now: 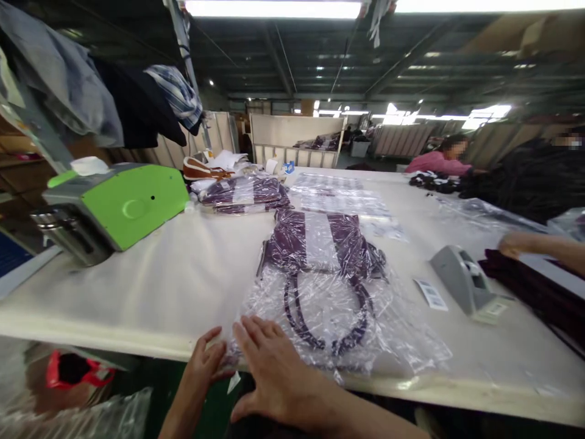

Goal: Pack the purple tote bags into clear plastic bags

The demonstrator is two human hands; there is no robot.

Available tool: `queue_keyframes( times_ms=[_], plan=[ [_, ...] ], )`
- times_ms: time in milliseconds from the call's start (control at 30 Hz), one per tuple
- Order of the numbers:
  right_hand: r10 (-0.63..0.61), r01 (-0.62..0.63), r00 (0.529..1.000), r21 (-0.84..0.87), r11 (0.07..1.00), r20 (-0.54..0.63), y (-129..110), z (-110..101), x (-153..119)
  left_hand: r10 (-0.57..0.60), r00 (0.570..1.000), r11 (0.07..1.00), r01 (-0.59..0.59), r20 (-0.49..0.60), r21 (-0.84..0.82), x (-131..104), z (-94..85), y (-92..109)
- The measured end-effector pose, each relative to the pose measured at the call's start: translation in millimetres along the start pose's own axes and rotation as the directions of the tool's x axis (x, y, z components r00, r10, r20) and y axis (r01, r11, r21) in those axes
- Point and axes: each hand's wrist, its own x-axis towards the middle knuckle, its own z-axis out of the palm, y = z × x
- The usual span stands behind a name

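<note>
**Pressing the bag flat at the table edge**

Pinning the bag [329,292] against the table [183,286] rim: my right hand [269,372] spread wide on its near corner, left hand [205,363] curled at that edge, gripping nothing. Dispenser [461,277] right of bag.

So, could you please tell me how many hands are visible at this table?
3. The left hand and the right hand rest on the plastic bag at the near edge; a co-worker's hand lies on dark fabric at the right. Others may be hidden.
</note>
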Motion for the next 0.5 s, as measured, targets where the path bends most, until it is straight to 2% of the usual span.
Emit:
queue_keyframes(
  times_ms=[67,133,200,267,300,333,367,400,467,500],
  plan=[
    [0.024,-0.028,0.999,-0.111,0.993,-0.035,-3,21,16,0.081,0.993,0.996,-0.083,0.082,0.014,-4,6.5,15],
    [0.109,-0.119,0.991,-0.144,0.982,-0.076,1,21,24,0.212,0.961,0.976,-0.217,0.178,0.009,-7,10.7,33],
    [0.189,-0.196,0.97,-0.034,0.98,-0.152,12,0,25,0.345,0.899,0.935,-0.354,0.269,-0.018,0,14.9,57],
    [0.285,-0.239,0.926,0.201,0.95,-0.246,32,-34,22,0.483,0.806,0.863,-0.504,0.341,-0.031,22,24.6,83],
    [0.353,-0.253,0.896,0.343,0.905,-0.271,45,-52,21,0.543,0.753,0.815,-0.579,0.372,-0.018,38,33.0,95],
    [0.423,-0.257,0.867,0.49,0.833,-0.263,60,-69,19,0.561,0.699,0.77,-0.637,0.444,0.03,57,44.0,106],
    [0.488,-0.254,0.843,0.632,0.732,-0.226,77,-83,18,0.54,0.633,0.715,-0.692,0.554,0.094,78,57.4,114],
    [0.546,-0.249,0.821,0.754,0.608,-0.169,94,-94,17,0.483,0.589,0.663,-0.73,0.648,0.169,100,72.6,120],
    [0.639,-0.245,0.767,0.896,0.37,-0.054,130,-106,15,0.38,0.539,0.566,-0.778,0.752,0.272,140,104.4,121],
    [0.677,-0.25,0.735,0.924,0.29,-0.013,146,-107,13,0.334,0.532,0.523,-0.791,0.778,0.317,157,118.9,118]
  ],
)
